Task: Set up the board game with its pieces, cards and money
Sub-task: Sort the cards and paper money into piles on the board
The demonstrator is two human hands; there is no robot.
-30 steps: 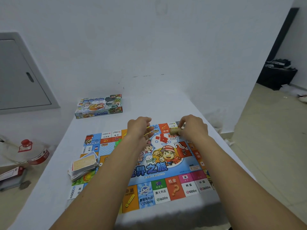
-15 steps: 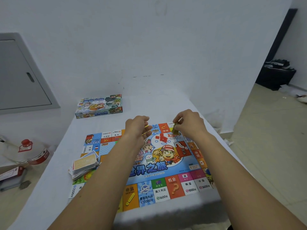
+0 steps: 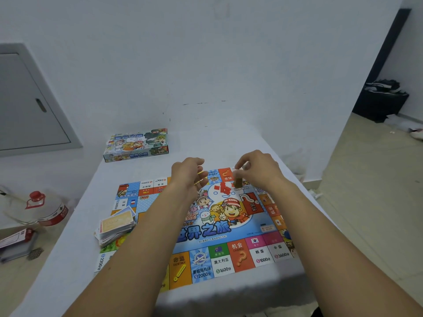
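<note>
Here, starting at the far left, we see a clear jug with a red cap [image 3: 36, 203] standing off the table [image 3: 68, 259], apart from the game. On the table's left side, a loose pile of cards [image 3: 116, 226] lies overlapping the left edge of the game board [image 3: 206, 227]; we judge it has been parked there within easy reach. Behind it, near the wall, the game box [image 3: 136, 144] sits shut, well apart from the board.

Our left hand [image 3: 188, 177] hovers over the far middle of the board with fingers curled around something small and yellow; we cannot make out what it is. Just beside it a white die [image 3: 199, 192] and a scatter of small red pieces [image 3: 223, 188] rest on the board's centre art.

Our right hand [image 3: 261, 171] pinches a small brown stack [image 3: 238, 181], likely cards or money, hanging just above the far right part of the board, probably so that it can be set down there.

Readable on the board: "DA XIONG", "DESTINY", "CHANCE", 世界之旅, and prices such as 2000, 1600, 1000 and 3600 along the near edge.
</note>
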